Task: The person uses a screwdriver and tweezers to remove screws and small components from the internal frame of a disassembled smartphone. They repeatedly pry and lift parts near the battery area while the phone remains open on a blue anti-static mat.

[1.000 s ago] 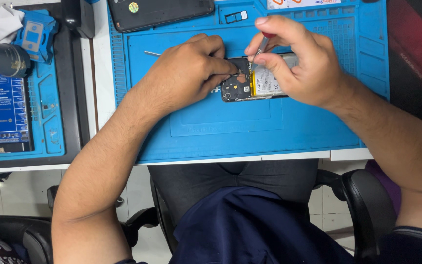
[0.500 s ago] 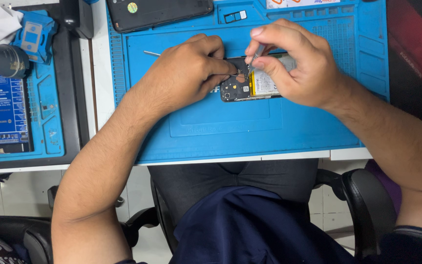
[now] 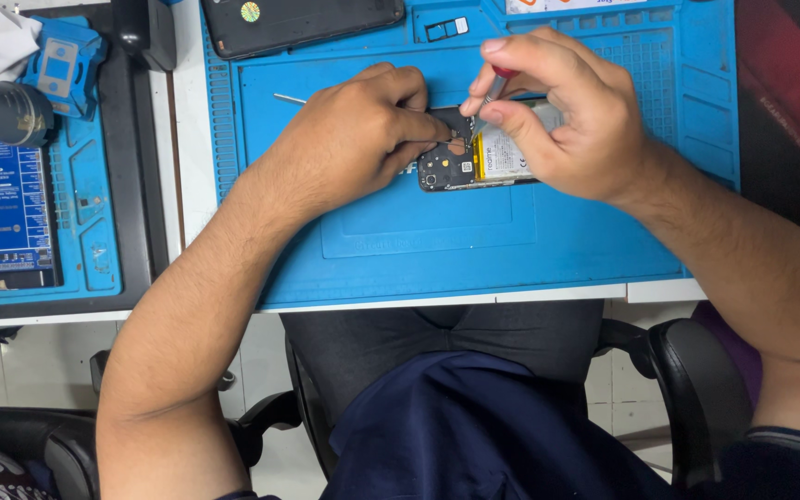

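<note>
An opened phone [image 3: 474, 162] with its back off lies on the blue work mat [image 3: 418, 241], showing a dark circuit board and a pale battery. My left hand [image 3: 349, 139] presses on the phone's left end, holding it down. My right hand [image 3: 557, 116] pinches a thin screwdriver [image 3: 491, 97] with a red-tipped handle, its point set on the board near the top of the phone. The right part of the phone is hidden under my right hand.
A black phone back cover [image 3: 298, 23] lies at the mat's far edge, a small tray part [image 3: 446, 30] beside it. A thin metal tool [image 3: 291, 98] lies left of my left hand. A second blue mat [image 3: 94, 213] with a blue board stands at left.
My right hand has shifted slightly, turning the screwdriver on the board. The left hand and the phone stay where they were.
</note>
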